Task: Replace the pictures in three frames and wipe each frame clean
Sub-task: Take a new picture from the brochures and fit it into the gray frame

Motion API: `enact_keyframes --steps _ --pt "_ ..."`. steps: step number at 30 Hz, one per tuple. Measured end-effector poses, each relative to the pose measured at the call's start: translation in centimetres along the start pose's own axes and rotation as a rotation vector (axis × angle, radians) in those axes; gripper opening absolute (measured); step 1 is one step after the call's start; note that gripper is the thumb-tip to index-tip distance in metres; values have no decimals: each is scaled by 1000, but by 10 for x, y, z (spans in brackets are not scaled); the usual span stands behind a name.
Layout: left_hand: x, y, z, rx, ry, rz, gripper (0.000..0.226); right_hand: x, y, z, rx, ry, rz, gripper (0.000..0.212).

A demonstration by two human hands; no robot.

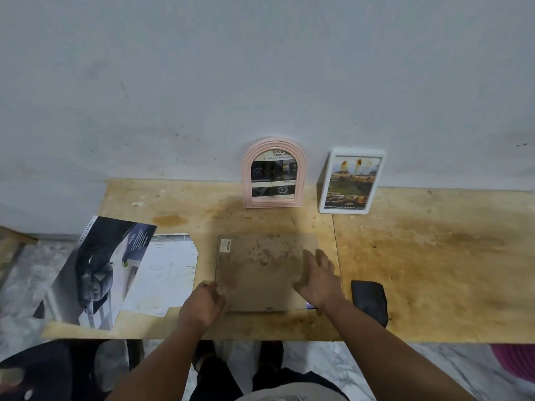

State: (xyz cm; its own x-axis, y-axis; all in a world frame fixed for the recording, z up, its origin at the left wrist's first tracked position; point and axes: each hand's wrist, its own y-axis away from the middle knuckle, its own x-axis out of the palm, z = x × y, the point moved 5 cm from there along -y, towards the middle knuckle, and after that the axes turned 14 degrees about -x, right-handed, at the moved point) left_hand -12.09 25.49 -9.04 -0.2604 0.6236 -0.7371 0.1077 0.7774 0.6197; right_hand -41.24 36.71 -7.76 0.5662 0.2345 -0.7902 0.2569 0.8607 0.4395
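Note:
A brown stained frame back board (260, 270) lies face down on the wooden table (434, 256), in front of me. My right hand (317, 277) rests flat on its right part, fingers spread. My left hand (204, 299) has its fingers curled at the board's lower left edge. A pink arched frame (273, 173) and a white rectangular frame (350, 180) lean against the wall at the back, each with a picture in it.
A car brochure (95, 270) and a cut white printed sheet (165, 273) lie at the table's left. A black folded cloth (370, 301) lies right of the board. The wall runs close behind the table. A pink object (518, 363) shows at lower right.

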Motion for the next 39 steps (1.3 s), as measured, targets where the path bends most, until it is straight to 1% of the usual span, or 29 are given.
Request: enact_keyframes --steps 2,4,6,8,10,12,14,15,16,18,21,24,26,31,34,36,39 --pt "0 -1 0 2 -9 -7 44 6 -9 6 -60 85 128 101" --pt "-1 0 0 2 -15 -10 47 15 -13 9 -101 183 251 102" --pt "-2 0 1 -1 -20 -17 47 22 -12 8 -123 234 297 101" --pt "-3 -3 5 -14 -24 -20 44 24 -10 5 -141 258 309 99" --pt "-5 -5 8 -15 -31 -28 36 18 -11 5 -156 300 313 95" --pt "-8 -5 6 -17 -20 -56 31 6 -17 13 -172 351 271 84" --pt "-12 -7 0 -1 -64 -124 34 -5 -30 24 -189 376 197 74" --pt "-13 -10 -6 29 -121 -154 38 -7 -38 28 -206 383 173 78" --pt "-14 -14 -14 72 -172 -166 45 -7 -46 31 -227 390 173 88" --pt "-14 -23 -35 151 -231 -121 59 2 -58 32 -256 399 249 107" --pt "-13 -42 -64 225 -355 -25 72 15 -64 29 -276 405 355 116" --pt "-9 -61 -82 310 -546 42 80 20 -68 27 -278 444 395 116" --pt "-7 -71 -86 305 -599 94 87 22 -70 27 -268 472 413 115" --pt "-1 -80 -80 270 -604 194 100 27 -76 26 -255 482 429 117" --pt "1 -82 -76 249 -598 228 106 30 -77 26 -238 477 441 117" --pt "1 -82 -77 245 -593 226 108 31 -76 26 -230 464 440 117" --pt "-2 -84 -77 249 -587 229 105 29 -74 27 -227 424 431 116"
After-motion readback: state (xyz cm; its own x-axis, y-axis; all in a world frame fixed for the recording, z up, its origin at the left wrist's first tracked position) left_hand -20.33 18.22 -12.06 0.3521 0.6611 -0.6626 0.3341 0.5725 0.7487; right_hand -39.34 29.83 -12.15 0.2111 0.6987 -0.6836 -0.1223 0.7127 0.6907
